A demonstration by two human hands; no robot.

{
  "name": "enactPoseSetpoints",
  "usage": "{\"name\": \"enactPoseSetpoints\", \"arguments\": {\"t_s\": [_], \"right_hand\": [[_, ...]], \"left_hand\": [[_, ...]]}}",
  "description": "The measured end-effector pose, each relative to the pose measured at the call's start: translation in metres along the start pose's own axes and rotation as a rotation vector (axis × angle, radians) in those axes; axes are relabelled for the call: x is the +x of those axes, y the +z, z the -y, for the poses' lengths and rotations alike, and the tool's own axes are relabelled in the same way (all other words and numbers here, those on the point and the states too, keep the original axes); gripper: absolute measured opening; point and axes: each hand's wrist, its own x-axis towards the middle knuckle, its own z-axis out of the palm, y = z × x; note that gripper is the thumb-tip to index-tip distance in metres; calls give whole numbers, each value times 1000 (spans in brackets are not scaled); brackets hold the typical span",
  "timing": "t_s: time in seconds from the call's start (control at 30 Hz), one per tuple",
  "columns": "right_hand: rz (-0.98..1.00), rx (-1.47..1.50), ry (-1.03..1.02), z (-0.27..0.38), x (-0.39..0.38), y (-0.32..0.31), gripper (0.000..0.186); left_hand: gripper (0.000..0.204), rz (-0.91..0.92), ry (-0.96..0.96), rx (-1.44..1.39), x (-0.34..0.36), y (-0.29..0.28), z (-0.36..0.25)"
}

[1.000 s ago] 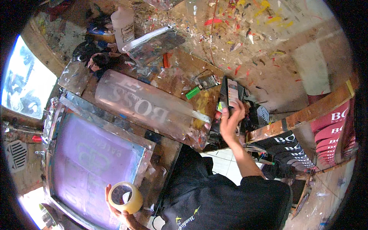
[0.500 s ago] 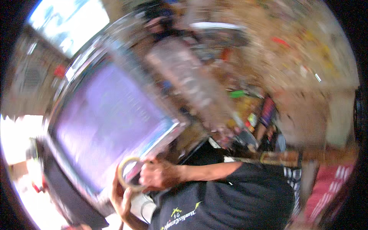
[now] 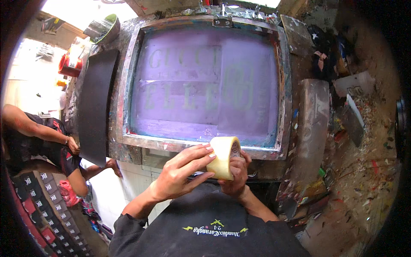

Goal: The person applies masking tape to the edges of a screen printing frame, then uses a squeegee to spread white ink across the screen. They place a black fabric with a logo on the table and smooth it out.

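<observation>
Tape (image 3: 221,159) held in my right grip (image 3: 236,174), left grip (image 3: 182,171) against its side.
My right grip was closed on the roll, fingers curled into its hole; my left was loosely spread, fingertips touching the outer face. The tape stood on edge at the near rail of the frame (image 3: 167,144); I could not tell whether they touched. Purple mesh (image 3: 180,128) with faint lettering filled the frame, which lay on the desk (image 3: 126,153), a metal clamp (image 3: 222,20) at its far rail. Left of it lay a black board (image 3: 98,103), with a green bucket (image 3: 107,32) beyond. To the right lay a long clear panel (image 3: 314,115), a green lighter (image 3: 322,172) near its closer end. Farther left, a co-worker's hand (image 3: 72,145) was near the board.
</observation>
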Motion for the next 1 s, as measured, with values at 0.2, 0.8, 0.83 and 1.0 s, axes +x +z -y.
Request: {"name": "enactPoseSetpoints", "arguments": {"t_s": [0.2,0.8,0.83,1.0], "right_hand": [[40,-115,22,13,1,1,40],[23,-160,51,25,2,15,37],[19,-158,48,25,2,14,37],[6,-163,51,25,4,12,35]], "left_hand": [[67,-75,-175,-30,3,23,-1],[22,-476,-190,-3,21,50,19],[24,-481,-220,-14,21,51,16],[24,-473,-249,-31,24,53,18]]}}
